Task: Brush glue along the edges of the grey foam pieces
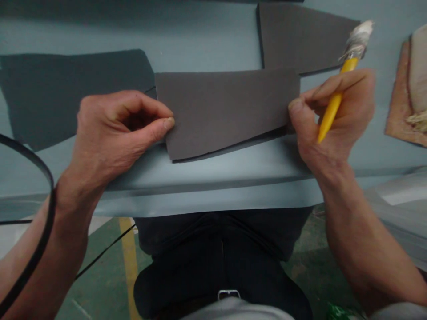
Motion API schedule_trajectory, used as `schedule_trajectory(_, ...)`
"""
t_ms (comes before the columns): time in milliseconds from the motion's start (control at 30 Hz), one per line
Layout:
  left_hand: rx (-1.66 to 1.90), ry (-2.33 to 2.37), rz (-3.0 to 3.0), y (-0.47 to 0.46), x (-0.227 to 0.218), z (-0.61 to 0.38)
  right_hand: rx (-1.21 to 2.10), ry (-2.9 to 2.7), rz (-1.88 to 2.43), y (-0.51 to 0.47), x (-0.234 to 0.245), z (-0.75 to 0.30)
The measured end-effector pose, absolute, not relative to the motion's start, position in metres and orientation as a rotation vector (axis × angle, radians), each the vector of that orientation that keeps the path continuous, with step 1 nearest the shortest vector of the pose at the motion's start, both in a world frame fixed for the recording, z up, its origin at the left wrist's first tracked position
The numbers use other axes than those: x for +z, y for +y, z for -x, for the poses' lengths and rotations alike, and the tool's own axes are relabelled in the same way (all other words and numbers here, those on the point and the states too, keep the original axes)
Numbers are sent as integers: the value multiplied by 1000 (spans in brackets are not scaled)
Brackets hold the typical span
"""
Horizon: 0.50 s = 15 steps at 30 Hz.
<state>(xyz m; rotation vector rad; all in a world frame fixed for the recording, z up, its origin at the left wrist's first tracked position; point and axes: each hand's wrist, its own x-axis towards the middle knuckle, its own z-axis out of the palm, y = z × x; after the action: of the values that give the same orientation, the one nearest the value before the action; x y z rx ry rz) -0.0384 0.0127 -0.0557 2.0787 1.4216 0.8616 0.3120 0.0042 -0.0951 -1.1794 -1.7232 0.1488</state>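
A dark grey foam sheet [227, 111] lies on a blue-grey table [213, 178] in front of me. My left hand [113, 133] pinches its left edge between thumb and forefinger. My right hand [333, 115] presses its thumb on the sheet's right edge while its fingers are closed round a yellow-handled brush [336, 98], bristles pointing up and away.
A second grey sheet [300, 35] lies at the back right and a darker one [73, 93] at the left. A brown board [400, 106] with a pale object is at the right edge. A black cable [36, 178] curves at the left. The table's front edge runs near my lap.
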Motion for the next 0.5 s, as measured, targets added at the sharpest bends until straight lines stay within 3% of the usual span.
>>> schedule_trajectory(500, 849, 1414, -2062, 14, -56, 41, 215, -1687, 1186, 3, -93, -311)
